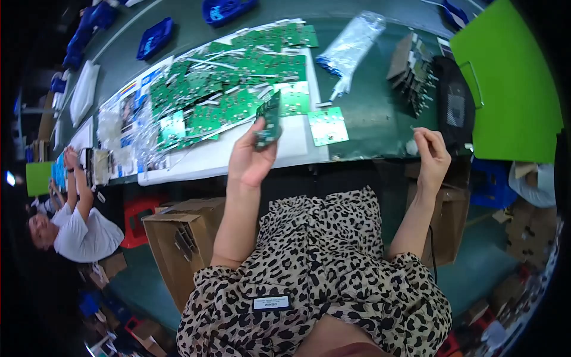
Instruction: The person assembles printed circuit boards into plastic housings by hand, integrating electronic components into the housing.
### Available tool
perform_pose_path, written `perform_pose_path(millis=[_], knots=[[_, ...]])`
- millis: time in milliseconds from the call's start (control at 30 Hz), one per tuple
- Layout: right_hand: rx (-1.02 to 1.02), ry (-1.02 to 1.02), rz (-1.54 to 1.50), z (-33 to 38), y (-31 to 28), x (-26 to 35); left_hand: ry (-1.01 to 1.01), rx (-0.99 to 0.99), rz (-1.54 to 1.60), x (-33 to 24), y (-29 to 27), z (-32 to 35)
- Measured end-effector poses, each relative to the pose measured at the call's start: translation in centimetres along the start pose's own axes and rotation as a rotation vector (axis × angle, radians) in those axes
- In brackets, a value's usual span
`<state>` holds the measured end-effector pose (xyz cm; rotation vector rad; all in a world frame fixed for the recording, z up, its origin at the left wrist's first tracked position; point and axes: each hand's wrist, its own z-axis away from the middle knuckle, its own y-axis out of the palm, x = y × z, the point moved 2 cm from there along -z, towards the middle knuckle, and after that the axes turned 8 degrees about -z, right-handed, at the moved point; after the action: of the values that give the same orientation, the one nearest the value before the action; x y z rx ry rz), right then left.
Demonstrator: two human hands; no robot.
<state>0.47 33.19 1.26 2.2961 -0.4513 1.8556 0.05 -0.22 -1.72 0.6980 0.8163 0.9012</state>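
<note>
Circuit board point(269, 121), green and populated, was held upright above the near edge of the workbench point(369, 113), clamped between the thumb and fingers of the left hand point(253, 156).

The workbench was surfaced in dark green, and a white sheet point(208, 156) was laid over its left portion. A bright green panel point(511, 89) was positioned at the right end of the bench. A large heap of green circuit boards point(232, 83) was spread across the white sheet, just beyond the held board. An open cardboard box point(178, 238) was placed on the floor below the bench, to the left of the person's lap. A black device point(455, 107) was located beside the green panel, and a stack of boards point(410, 68) was set on edge just left of it. A clear plastic bag point(354, 41) was laid behind the heap. A single green board point(328, 125) was placed flat near the bench edge, between the two hands.

The right hand point(431, 157) was raised near the black device, well apart from the left hand, with its fingertips pinched together; whether anything was gripped between them could not be determined.

A co-worker in a white shirt point(80, 229) was seated at far left.
</note>
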Motion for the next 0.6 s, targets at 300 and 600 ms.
perform_pose_path(millis=[300,600], knots=[[-0.196,0.211,0.023,1.8,-5.8,-4.2,-0.384,0.580,0.590,2.6,3.0,-0.9],[-0.164,0.017,0.393,0.4,-3.9,-7.8,-0.359,0.698,0.567,3.2,3.4,-0.4]])
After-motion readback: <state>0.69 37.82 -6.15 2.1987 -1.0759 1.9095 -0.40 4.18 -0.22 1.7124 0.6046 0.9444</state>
